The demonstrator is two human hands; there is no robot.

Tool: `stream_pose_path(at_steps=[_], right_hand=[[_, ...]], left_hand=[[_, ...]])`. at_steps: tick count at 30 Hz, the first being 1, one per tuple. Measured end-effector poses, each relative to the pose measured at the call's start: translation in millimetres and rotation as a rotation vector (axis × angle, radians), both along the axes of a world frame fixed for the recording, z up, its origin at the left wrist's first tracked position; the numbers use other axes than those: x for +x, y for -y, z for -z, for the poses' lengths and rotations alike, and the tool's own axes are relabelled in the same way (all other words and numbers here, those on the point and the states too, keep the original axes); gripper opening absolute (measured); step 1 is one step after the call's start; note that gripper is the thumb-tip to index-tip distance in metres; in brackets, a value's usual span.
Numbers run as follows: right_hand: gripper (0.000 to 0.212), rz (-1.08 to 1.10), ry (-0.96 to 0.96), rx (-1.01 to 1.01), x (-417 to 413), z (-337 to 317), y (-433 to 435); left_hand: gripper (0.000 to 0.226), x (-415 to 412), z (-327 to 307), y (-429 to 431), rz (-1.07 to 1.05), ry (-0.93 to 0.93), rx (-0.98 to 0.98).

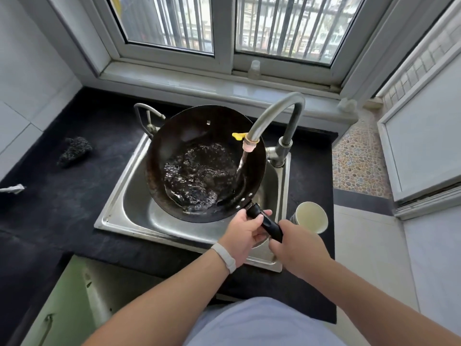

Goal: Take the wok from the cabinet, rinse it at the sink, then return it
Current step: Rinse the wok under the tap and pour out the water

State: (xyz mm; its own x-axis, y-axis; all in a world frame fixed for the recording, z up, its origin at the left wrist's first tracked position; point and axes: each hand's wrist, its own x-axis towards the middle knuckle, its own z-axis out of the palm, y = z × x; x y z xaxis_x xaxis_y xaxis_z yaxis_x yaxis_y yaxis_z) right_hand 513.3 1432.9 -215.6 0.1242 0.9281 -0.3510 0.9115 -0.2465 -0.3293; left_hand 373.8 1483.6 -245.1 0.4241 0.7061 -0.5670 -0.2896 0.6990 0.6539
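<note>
Black countertop (74,196) runs under a barred window, with a steel sink (139,216) let into it, and I am looking down on both hands from above. One wok (199,151) hangs over the basin, tilted with its far rim higher, and one faucet (274,113) pours a stream onto its right inner wall; water pools and churns in the bowl. My left hand (245,236) wraps the black handle (267,224) just next to the rim, fingers curled tight around it, and my right hand (299,250) closes on the near end of the same handle, though its fingertips are hidden under the grip, so I cannot tell how firmly they press. I judge the wok stiff, dark metal, heavy at the bowl end, and heavier with water in it, so it will want to tip away from me; the wet interior looks slippery, and the handle is the only sound place to hold, both hands on it. By count: one wok, one handle, one main faucet, one smaller tap (147,116) at the far left of the sink, one scouring pad (74,151) on the left counter, and one pale cup (311,216), possibly a nested stack, right of the sink.
</note>
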Motion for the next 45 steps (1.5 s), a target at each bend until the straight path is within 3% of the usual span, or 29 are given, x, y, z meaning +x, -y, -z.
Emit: stream_pose_path(at_steps=[11, 16, 27, 38, 45], right_hand=[[0.021, -0.055, 0.242, 0.036, 1, -19, 0], [0.018, -0.056, 0.256, -0.001, -2, -27, -3], [0.016, -0.015, 0.003, -0.204, -7, -21, -9], [0.019, 0.166, -0.321, -0.281, -17, 0, -12], [0.018, 0.165, -0.374, -0.26, -24, 9, -19]], left_hand=[[0.013, 10, -1, -7, 0.06, 0.085, -0.066], [0.01, 8, -1, -4, 0.037, 0.14, -0.15], [0.006, -4, 12, 11, 0.027, 0.033, -0.147], [0.008, -21, 20, 14, -0.023, -0.126, -0.046], [0.009, -30, 22, 5, -0.08, -0.11, -0.061]])
